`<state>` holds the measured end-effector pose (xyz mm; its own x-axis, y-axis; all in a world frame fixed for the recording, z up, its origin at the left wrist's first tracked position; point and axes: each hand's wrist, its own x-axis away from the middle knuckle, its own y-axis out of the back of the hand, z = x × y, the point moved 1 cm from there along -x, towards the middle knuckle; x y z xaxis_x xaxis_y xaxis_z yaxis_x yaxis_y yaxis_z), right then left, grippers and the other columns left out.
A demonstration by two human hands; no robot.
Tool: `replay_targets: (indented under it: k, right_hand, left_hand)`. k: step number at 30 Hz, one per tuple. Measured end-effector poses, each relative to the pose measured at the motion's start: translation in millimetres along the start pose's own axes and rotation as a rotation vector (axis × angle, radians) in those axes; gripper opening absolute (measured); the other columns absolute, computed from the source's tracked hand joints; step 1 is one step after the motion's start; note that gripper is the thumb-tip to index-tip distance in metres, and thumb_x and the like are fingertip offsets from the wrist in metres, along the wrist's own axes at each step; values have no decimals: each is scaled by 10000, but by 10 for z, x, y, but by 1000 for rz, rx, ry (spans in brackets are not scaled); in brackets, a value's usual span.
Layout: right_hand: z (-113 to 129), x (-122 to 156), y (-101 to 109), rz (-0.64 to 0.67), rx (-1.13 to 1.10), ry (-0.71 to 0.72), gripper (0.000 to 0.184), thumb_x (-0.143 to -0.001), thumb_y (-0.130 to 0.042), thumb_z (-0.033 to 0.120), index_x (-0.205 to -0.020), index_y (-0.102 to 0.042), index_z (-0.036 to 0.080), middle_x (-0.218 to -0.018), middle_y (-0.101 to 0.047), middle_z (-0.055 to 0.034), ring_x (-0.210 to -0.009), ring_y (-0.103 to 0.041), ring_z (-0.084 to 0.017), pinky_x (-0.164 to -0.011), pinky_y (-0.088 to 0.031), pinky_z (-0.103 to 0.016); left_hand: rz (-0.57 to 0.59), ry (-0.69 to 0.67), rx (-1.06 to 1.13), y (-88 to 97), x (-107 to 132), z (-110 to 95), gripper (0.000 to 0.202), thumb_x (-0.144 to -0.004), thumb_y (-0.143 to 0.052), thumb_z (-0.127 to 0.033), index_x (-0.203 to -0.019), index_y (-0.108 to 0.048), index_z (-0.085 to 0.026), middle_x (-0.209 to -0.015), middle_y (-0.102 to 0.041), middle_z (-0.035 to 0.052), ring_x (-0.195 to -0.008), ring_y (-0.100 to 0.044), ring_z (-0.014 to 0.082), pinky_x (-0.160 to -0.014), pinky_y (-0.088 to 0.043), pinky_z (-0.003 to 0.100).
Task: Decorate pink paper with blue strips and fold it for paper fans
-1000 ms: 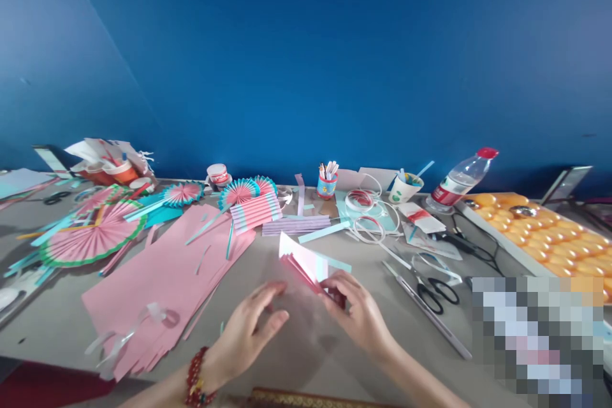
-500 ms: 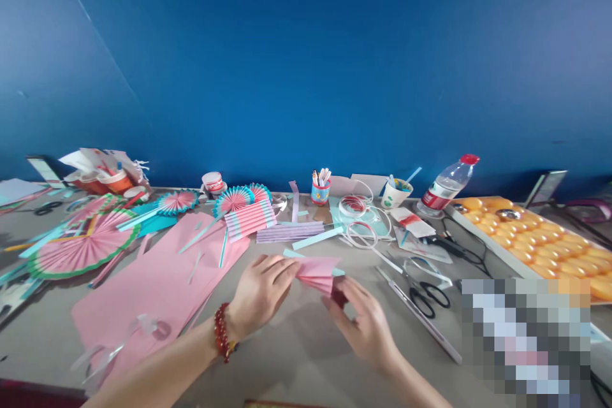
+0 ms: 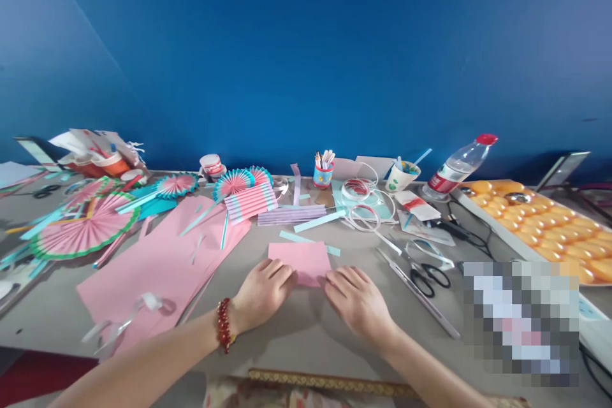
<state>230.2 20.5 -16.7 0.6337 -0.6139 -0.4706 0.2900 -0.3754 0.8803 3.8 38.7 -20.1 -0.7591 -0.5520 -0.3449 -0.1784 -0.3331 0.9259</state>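
A small pink sheet of paper point(image 3: 302, 259) lies on the table in front of me, its far edge over a pale blue strip point(image 3: 333, 250). My left hand point(image 3: 265, 290) has its fingers curled over the sheet's near left corner. At the near right corner my right hand point(image 3: 358, 303) grips the same sheet, fingers closed together. The thumbs and the near edge are partly hidden. Beyond the sheet are another pale blue strip point(image 3: 319, 221), a folded lilac paper point(image 3: 287, 215) and a pleated pink, white and blue paper point(image 3: 251, 203).
Large pink sheets point(image 3: 157, 255) and paper fans point(image 3: 88, 223) spread to the left. On the right lie a long silver-white tool point(image 3: 421, 303), scissors point(image 3: 430, 280), coiled white tape point(image 3: 363, 217) and a yellow bumpy pad point(image 3: 535, 220). A bottle point(image 3: 454, 172) and pen cup point(image 3: 323, 175) stand behind.
The folded pink paper, held up between my hands before, now lies flatter on the table. Both hands have come down to its near edge. The camera view has tilted slightly lower.
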Motion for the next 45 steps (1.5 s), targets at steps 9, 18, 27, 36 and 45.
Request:
replay_targets:
  k: [9,18,27,36,45]
  right_hand:
    - [-28,55,-80,0,-21,57,179,-936,-481,151,-923,-656,190,-963,-677,-78,-894,-566,-200,-804,-419,-341]
    - [-149,193,-135,65,-61,77,267,-963,-398,125,-923,-660,163,-898,-681,-78,-829,-560,-189,-770,-432,-332]
    - [-184,42,-129,190,-312,-54,224,-989,-432,232,-947,-648,189,-871,-661,-58,-827,-584,-178,-770,-456,-307]
    - [-272,-85,-260,249,-552,-317,123,-933,-524,246,-889,-638,226,-878,-697,-37,-819,-623,-186,-735,-448,-287]
    - [-272,-141,-271,292,-541,-400,71,-871,-527,208,-821,-573,229,-812,-669,-23,-724,-586,-175,-643,-397,-270]
  left_hand:
    - [-100,27,69,31,30,6,229,-987,-421,-152,-933,-643,-170,-846,-611,47,-786,-555,173,-677,-436,309]
    - [22,8,141,15,239,58,211,-950,-422,-93,-893,-612,-165,-881,-617,56,-803,-566,187,-739,-447,335]
    - [61,271,418,-45,241,177,189,-975,-486,-197,-831,-607,-183,-854,-617,27,-807,-583,159,-731,-458,273]
    - [160,386,692,-53,135,449,134,-943,-540,-204,-898,-667,-206,-906,-654,19,-814,-633,146,-728,-451,229]
    - [246,363,707,-24,73,618,151,-936,-566,-275,-861,-672,-198,-885,-665,20,-818,-621,162,-734,-431,245]
